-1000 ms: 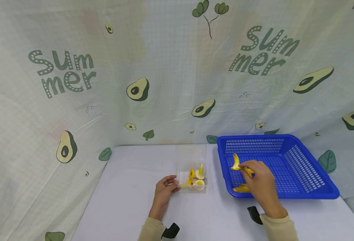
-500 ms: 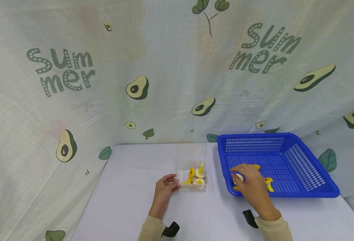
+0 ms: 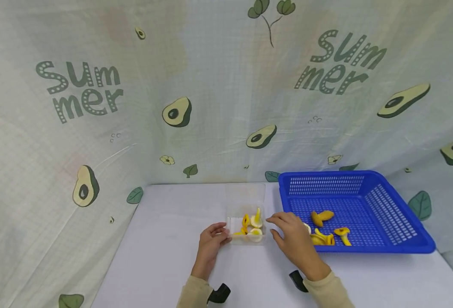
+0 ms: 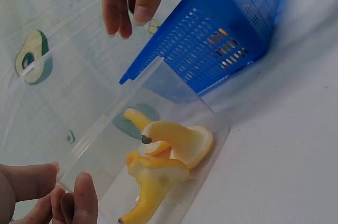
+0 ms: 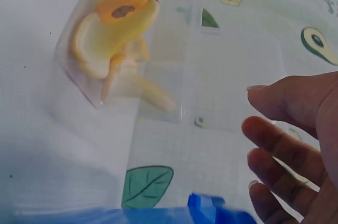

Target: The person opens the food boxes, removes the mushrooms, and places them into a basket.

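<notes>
The clear plastic box (image 3: pixel 245 243) stands on the white table, its lid raised behind it. Several yellow mushroom-shaped pieces (image 4: pixel 182 142) lie inside, some showing pale round undersides. At the box's left edge my left hand (image 3: pixel 211 246) holds the corner between thumb and fingers. My right hand (image 3: pixel 293 239) hovers between the box and the blue basket (image 3: pixel 388 248), fingers bent and apart, with nothing between them in the right wrist view. More yellow mushroom-shaped pieces (image 3: pixel 342 234) lie in the basket's left half; the right hand partly covers a pale round one.
A hanging cloth (image 3: pixel 211 77) printed with avocados and lettering backs the table (image 3: pixel 165 231). The basket's raised rim and left wall stand just right of the box. Black wrist mounts (image 3: pixel 219 294) sit at both sleeves.
My right hand let go of a yellow mushroom-shaped piece in the basket, passed over the front-left pieces and moved left towards the box. The left hand has stayed in place.
</notes>
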Demonstrator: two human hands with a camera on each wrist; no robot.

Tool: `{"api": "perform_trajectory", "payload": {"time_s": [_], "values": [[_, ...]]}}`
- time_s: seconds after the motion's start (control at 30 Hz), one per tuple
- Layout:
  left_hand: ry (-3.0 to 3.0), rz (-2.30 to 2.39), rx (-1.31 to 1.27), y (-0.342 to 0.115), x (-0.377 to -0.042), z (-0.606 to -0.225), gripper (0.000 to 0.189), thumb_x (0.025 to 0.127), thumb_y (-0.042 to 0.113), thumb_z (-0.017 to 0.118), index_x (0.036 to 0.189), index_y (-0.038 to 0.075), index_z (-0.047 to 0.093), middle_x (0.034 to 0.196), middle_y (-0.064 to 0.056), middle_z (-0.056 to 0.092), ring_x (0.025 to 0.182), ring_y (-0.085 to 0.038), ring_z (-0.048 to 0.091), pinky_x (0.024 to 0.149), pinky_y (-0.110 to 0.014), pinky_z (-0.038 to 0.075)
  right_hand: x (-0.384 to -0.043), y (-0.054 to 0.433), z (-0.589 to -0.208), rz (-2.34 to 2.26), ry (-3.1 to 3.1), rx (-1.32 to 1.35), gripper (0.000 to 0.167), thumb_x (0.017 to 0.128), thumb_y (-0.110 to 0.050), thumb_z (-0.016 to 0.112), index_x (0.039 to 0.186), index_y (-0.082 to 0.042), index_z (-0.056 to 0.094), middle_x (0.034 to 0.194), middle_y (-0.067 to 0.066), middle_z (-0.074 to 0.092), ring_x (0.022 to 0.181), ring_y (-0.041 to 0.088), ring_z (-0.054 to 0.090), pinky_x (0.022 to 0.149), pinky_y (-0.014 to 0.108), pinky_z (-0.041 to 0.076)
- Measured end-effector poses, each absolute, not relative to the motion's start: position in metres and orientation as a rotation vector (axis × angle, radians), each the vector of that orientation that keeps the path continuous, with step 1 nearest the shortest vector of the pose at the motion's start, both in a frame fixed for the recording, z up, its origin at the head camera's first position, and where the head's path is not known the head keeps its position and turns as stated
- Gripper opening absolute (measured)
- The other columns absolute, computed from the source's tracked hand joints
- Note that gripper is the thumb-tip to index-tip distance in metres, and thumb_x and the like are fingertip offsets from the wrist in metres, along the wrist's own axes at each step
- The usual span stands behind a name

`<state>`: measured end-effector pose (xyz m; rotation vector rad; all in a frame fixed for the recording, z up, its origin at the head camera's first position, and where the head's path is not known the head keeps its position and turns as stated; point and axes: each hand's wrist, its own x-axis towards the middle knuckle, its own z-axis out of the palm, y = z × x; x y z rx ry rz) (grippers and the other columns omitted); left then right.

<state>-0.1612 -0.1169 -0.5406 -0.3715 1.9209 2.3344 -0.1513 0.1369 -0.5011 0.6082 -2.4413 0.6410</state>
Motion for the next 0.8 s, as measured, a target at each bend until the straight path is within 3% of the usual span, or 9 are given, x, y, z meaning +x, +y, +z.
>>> {"api": "perform_trajectory", "payload": {"time_s": [0.2, 0.47, 0.8], "values": [[1.908, 2.343, -0.369, -0.118, -0.161, -0.54, 0.04, 0.095, -0.011, 0.068, 0.132, -0.018, 0.057, 0.097, -0.008, 0.062, 0.082, -0.013, 0.064, 0.078, -0.026, 0.065, -0.157, 0.123, -0.505, 0.591, -2.463, 0.626, 0.041, 0.074, 0.001, 0.094, 0.112, -0.005, 0.079, 0.112, 0.009, 0.073, 0.104, 0.032, 0.066, 0.084, 0.049, 0.06], [1.902, 2.35, -0.357, -0.118, -0.162, -0.543, 0.038, 0.095, -0.011, 0.066, 0.132, -0.018, 0.058, 0.095, -0.002, 0.061, 0.082, -0.013, 0.064, 0.078, -0.025, 0.065, -0.164, 0.108, -0.511, 0.55, -2.551, 0.584, 0.039, 0.081, -0.007, 0.091, 0.117, -0.006, 0.078, 0.12, 0.012, 0.072, 0.111, 0.034, 0.063, 0.09, 0.052, 0.058], [1.906, 2.351, -0.361, -0.118, -0.162, -0.544, 0.038, 0.095, -0.011, 0.068, 0.131, -0.018, 0.058, 0.095, -0.003, 0.061, 0.083, -0.013, 0.064, 0.078, -0.026, 0.065, -0.171, 0.097, -0.52, 0.501, -2.603, 0.52, 0.043, 0.083, -0.015, 0.092, 0.122, -0.004, 0.076, 0.126, 0.016, 0.07, 0.117, 0.037, 0.062, 0.099, 0.056, 0.056]]}}
